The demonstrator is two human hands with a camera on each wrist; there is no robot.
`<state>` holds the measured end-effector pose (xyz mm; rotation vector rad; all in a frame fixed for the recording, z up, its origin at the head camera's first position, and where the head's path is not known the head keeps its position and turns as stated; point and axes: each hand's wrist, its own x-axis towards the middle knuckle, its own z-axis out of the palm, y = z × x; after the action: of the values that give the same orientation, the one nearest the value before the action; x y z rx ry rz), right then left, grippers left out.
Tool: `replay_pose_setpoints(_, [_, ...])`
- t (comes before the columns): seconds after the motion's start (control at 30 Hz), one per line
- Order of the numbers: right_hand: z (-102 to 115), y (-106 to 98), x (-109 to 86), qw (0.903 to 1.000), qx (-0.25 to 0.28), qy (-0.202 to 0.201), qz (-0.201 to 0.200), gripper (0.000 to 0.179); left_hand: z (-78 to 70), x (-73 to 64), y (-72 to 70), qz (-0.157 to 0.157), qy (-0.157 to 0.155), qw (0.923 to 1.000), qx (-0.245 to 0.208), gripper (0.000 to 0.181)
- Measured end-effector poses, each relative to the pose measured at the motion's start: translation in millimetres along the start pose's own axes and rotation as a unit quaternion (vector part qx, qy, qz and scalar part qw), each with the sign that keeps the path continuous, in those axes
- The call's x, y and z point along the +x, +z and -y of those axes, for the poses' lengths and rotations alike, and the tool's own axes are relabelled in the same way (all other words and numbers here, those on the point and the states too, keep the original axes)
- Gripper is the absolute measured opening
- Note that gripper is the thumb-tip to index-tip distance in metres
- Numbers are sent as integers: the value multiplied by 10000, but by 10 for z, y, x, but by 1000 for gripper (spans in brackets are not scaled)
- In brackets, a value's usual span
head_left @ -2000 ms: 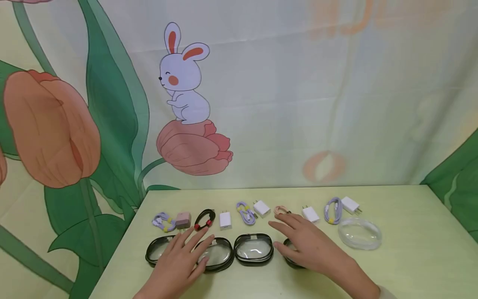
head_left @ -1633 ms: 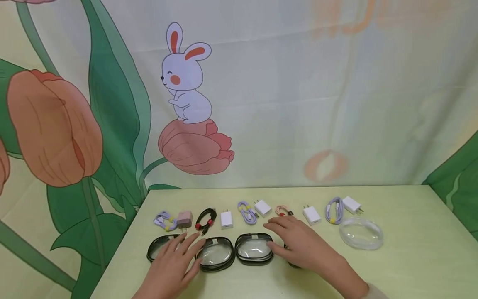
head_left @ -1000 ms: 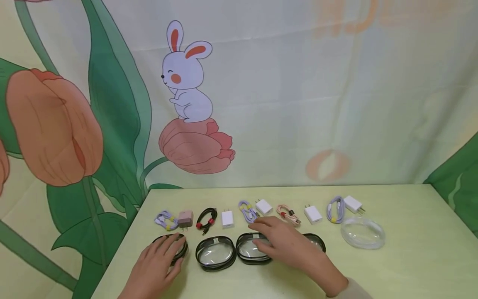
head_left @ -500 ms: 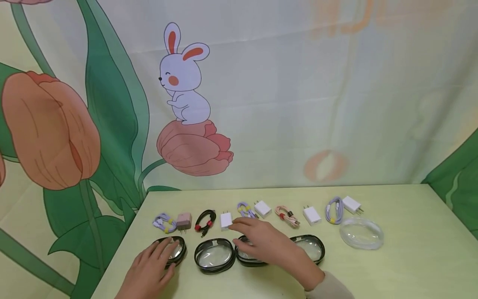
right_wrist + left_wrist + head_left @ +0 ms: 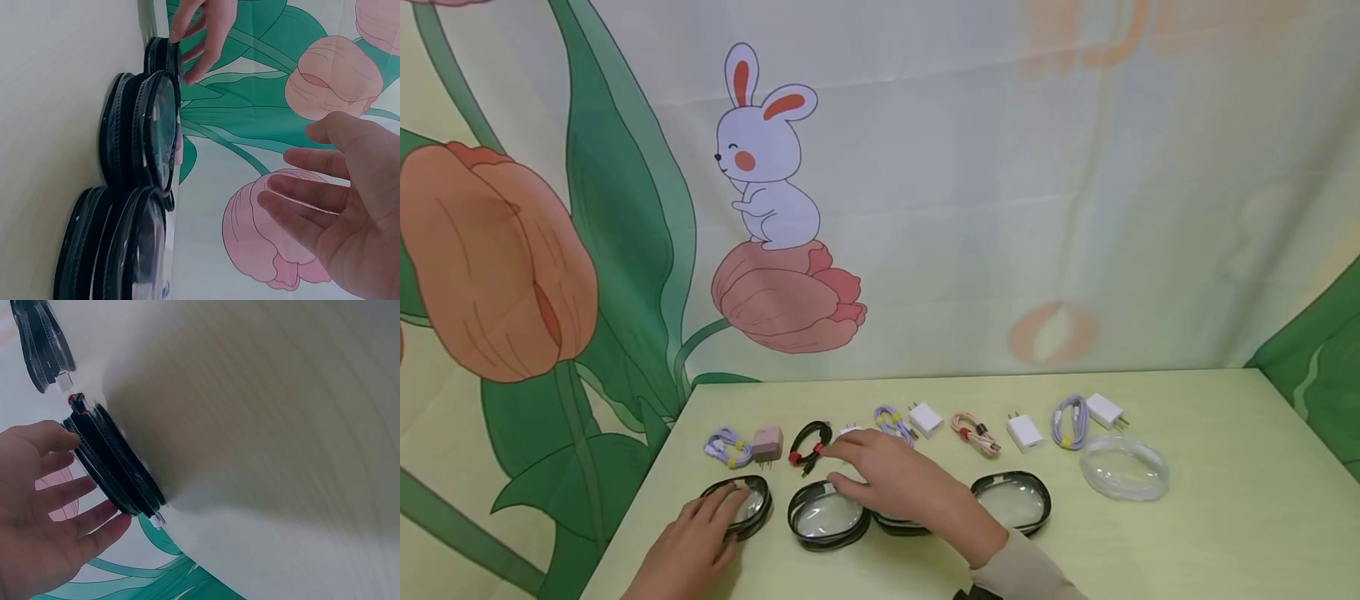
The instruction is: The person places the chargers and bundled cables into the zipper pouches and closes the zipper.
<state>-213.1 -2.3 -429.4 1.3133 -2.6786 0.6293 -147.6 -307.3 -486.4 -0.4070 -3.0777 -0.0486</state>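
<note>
A row of oval zip cases with black rims and clear tops lies on the table. My left hand (image 5: pixel 683 542) rests its spread fingers on the leftmost case (image 5: pixel 763 502); the left wrist view shows the fingertips against this case's (image 5: pixel 119 462) top. My right hand (image 5: pixel 898 483) is held palm down, fingers extended and holding nothing, over the second case (image 5: pixel 823 521) and third case (image 5: pixel 901 527). It hides most of the third. In the right wrist view, a gap shows between the right hand (image 5: pixel 344 200) and the cases. The fourth case (image 5: pixel 1011 500) lies right of my wrist.
Behind the cases lie a pink plug adapter (image 5: pixel 767 444), bundled cables, including a purple one (image 5: pixel 727 447) and a pink one (image 5: pixel 976 435), and several white adapters (image 5: pixel 1025 432), one partly hidden. A clear round plastic case (image 5: pixel 1126 492) lies at right. A printed curtain (image 5: pixel 940 208) hangs behind.
My right hand has travelled left from the fourth case to above the second and third. My left hand has shifted left, off the second case and onto the first.
</note>
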Motion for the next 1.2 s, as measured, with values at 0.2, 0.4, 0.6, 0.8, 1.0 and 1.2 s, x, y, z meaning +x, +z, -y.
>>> replay_pose_setpoints(0.2, [38,40,181,9995,307,28,50,36,30,10,-7,86,-80,9997,203,51])
replay_pose_setpoints(0.4, [69,94,380,9989,443,-7,146,35,19,38,-43,391,-615,9970,245,53])
replay_pose_setpoints(0.6, [112,167,581,9980,523,198,299,35,80,35,-34,432,-589,9969,-295,74])
replay_pose_setpoints(0.8, [145,239,758,9971,565,273,424,38,122,94,3,912,-858,9893,-748,74])
replay_pose_setpoints(1.0, [163,305,897,9967,559,315,488,37,115,132,27,741,-1297,9868,-632,90])
replay_pose_setpoints(1.2, [194,415,1075,9970,421,201,611,36,176,95,-17,977,-800,9909,-468,109])
